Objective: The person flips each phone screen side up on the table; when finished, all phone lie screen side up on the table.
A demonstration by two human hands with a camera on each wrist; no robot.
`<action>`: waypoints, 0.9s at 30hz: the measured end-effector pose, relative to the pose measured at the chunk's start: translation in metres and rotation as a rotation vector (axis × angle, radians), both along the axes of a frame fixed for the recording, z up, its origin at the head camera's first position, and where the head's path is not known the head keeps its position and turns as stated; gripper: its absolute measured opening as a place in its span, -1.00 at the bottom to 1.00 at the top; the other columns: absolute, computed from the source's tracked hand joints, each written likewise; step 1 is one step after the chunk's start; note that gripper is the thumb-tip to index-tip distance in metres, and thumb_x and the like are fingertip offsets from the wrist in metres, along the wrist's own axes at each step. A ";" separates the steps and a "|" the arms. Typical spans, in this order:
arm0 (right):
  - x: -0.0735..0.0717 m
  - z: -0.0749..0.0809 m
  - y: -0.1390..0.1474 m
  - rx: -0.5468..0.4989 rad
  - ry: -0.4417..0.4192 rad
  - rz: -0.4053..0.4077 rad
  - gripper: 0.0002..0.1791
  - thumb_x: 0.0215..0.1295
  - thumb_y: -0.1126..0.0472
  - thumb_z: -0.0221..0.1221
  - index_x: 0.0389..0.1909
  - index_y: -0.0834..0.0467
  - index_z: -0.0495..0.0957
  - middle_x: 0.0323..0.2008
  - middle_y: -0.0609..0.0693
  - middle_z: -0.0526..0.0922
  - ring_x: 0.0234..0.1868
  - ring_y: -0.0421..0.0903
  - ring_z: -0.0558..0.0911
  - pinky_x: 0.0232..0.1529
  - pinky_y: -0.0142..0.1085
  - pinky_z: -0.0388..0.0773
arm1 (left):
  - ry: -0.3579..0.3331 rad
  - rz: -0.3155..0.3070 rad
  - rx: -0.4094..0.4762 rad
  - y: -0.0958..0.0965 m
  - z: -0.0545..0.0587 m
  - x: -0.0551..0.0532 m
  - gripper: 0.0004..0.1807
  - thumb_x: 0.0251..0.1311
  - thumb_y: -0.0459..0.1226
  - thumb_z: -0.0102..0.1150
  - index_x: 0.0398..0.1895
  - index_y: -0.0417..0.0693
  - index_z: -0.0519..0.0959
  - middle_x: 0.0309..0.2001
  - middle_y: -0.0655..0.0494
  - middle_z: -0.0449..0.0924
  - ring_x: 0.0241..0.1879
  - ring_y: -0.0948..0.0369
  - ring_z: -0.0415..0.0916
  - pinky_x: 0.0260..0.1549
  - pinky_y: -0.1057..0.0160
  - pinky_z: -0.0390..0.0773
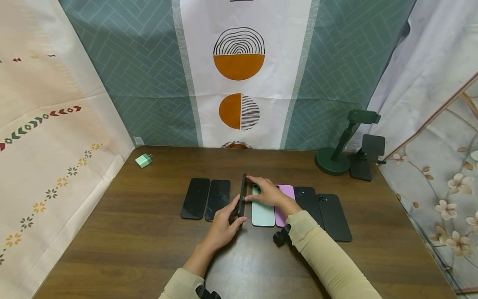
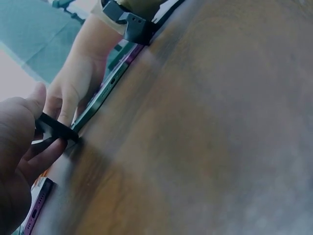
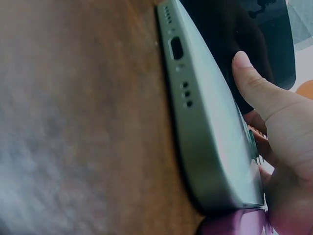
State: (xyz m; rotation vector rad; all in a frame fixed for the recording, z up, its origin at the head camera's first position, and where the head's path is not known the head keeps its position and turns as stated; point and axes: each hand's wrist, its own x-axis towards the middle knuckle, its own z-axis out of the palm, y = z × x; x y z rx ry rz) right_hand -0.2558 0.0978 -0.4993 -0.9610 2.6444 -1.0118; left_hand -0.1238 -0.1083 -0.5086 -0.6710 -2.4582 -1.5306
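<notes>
A dark smartphone (image 1: 242,194) stands tilted on its long edge between two dark phones and a mint phone (image 1: 263,214). Its near end is gripped by my left hand (image 1: 221,229), thumb on one side and fingers on the other. My right hand (image 1: 267,193) pinches the far part, above the mint phone. In the right wrist view, the right thumb (image 3: 249,81) lies against the glossy black face of the held phone (image 3: 266,41); the other fingers are partly hidden. The left wrist view shows the left hand (image 2: 17,142) around the phone's dark end (image 2: 58,129).
Two dark phones, one outermost (image 1: 195,198) and one inner (image 1: 218,197), lie to the left. A purple phone (image 1: 286,191) and two black phones, nearer (image 1: 306,201) and farther (image 1: 335,218), lie right. Behind are a mint charger (image 1: 143,160), green stand (image 1: 334,160) and black stand (image 1: 366,155).
</notes>
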 end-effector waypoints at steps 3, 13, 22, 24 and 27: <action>0.001 0.000 0.000 -0.004 -0.006 -0.001 -0.11 0.23 0.00 0.42 0.50 0.22 0.28 0.37 0.20 0.45 0.37 0.13 0.44 0.36 0.07 0.37 | 0.004 0.006 0.014 -0.001 0.000 0.000 -0.19 0.26 -0.37 0.34 0.50 -0.41 0.17 0.26 -0.36 0.48 0.08 -0.09 0.63 -0.10 0.25 0.69; 0.003 0.002 -0.002 0.005 -0.002 -0.016 -0.15 0.25 -0.01 0.41 0.49 0.19 0.31 0.37 0.16 0.46 0.36 0.11 0.45 0.37 0.06 0.36 | -0.040 0.058 0.008 -0.002 0.003 0.002 -0.12 0.16 -0.45 0.40 0.51 -0.39 0.17 0.26 -0.40 0.46 0.11 -0.10 0.61 -0.08 0.17 0.68; 0.003 -0.002 -0.004 0.024 0.012 -0.029 -0.16 0.27 -0.03 0.39 0.48 0.18 0.32 0.40 0.14 0.43 0.40 0.12 0.41 0.39 0.04 0.33 | -0.030 0.173 0.045 -0.003 0.001 0.002 -0.09 -0.07 -0.49 0.53 0.40 -0.49 0.30 0.42 -0.33 0.30 0.16 -0.15 0.55 -0.16 0.30 0.68; 0.003 -0.002 -0.004 0.029 0.013 -0.033 -0.16 0.27 -0.04 0.38 0.49 0.18 0.32 0.41 0.14 0.42 0.41 0.13 0.40 0.40 0.05 0.32 | -0.018 0.193 0.060 -0.003 0.000 0.001 -0.10 -0.13 -0.50 0.55 0.36 -0.51 0.35 0.42 -0.31 0.30 0.18 -0.16 0.52 -0.17 0.27 0.69; 0.003 -0.001 -0.004 0.035 0.014 -0.035 -0.17 0.27 -0.03 0.39 0.48 0.17 0.32 0.41 0.13 0.42 0.41 0.13 0.39 0.40 0.06 0.31 | 0.018 0.237 0.010 -0.004 0.000 0.001 -0.14 -0.19 -0.43 0.61 0.28 -0.49 0.46 0.38 -0.29 0.38 0.22 -0.17 0.49 -0.09 0.09 0.68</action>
